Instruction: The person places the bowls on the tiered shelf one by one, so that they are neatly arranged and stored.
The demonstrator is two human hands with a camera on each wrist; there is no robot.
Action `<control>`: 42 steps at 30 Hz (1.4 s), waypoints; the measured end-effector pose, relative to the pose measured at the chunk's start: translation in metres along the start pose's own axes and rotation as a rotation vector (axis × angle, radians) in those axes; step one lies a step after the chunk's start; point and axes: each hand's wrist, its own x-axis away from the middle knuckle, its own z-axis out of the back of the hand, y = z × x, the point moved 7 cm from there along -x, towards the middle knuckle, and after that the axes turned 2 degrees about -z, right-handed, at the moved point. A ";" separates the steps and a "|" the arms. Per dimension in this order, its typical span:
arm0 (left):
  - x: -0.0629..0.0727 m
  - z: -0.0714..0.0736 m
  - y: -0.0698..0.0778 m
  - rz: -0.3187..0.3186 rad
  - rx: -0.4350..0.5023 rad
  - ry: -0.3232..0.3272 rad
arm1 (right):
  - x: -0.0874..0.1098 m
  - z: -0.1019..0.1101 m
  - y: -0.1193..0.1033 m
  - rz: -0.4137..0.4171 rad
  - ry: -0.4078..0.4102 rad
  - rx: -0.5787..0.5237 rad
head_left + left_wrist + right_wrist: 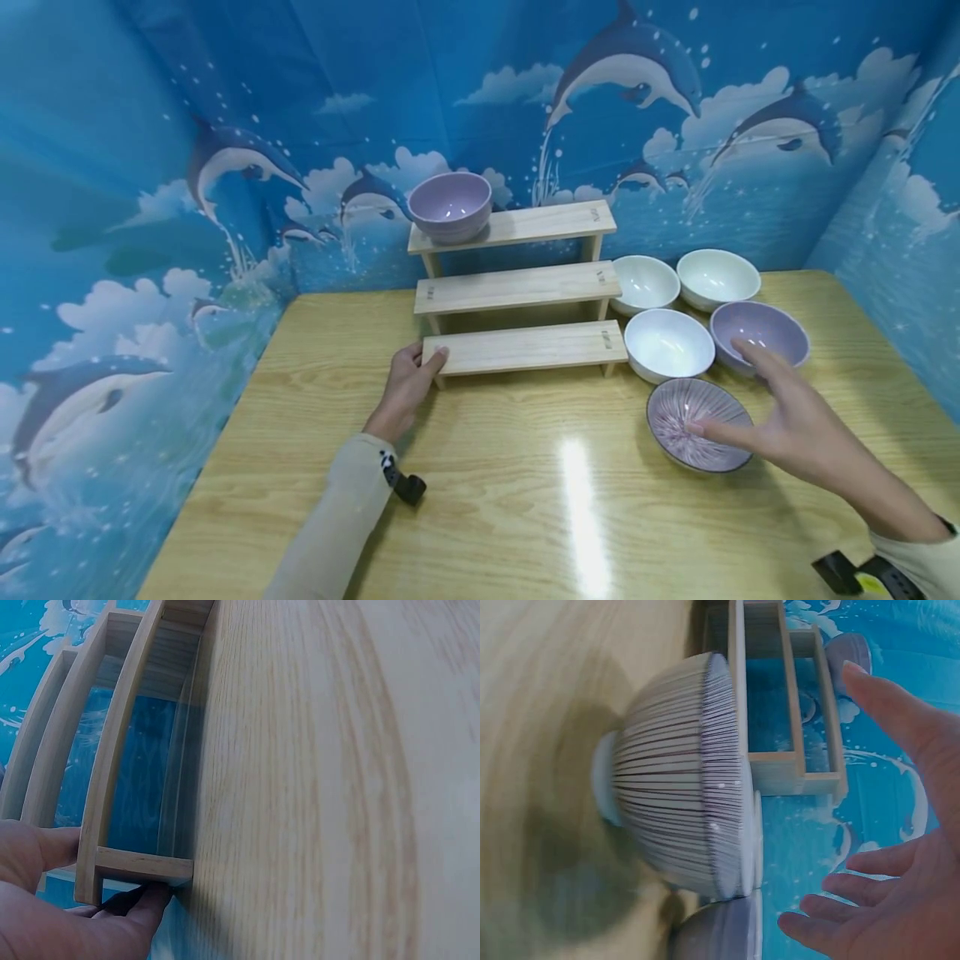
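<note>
A three-step wooden rack (525, 348) stands toward the back of the table. With its thumb on top and fingers at the end leg, my left hand (405, 387) grips the left end of the lowest step, seen closely in the left wrist view. A plain purple bowl (452, 208) sits on the left of the top step. Over the striped bowl (701, 421), my right hand (806, 425) hovers with thumb and fingers spread apart, holding nothing. In the right wrist view the striped bowl (675, 776) stands upright on the table, apart from that hand.
Behind the striped bowl stand a white bowl (669, 346), another purple bowl (765, 333) and two pale bowls (645, 283), close beside the rack's right end. A dolphin-print backdrop (480, 92) rises along the back and sides of the wood-grain table (487, 500).
</note>
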 end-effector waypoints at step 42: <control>0.000 -0.001 0.000 0.010 0.005 -0.007 | 0.024 -0.039 0.034 -0.051 -0.011 0.020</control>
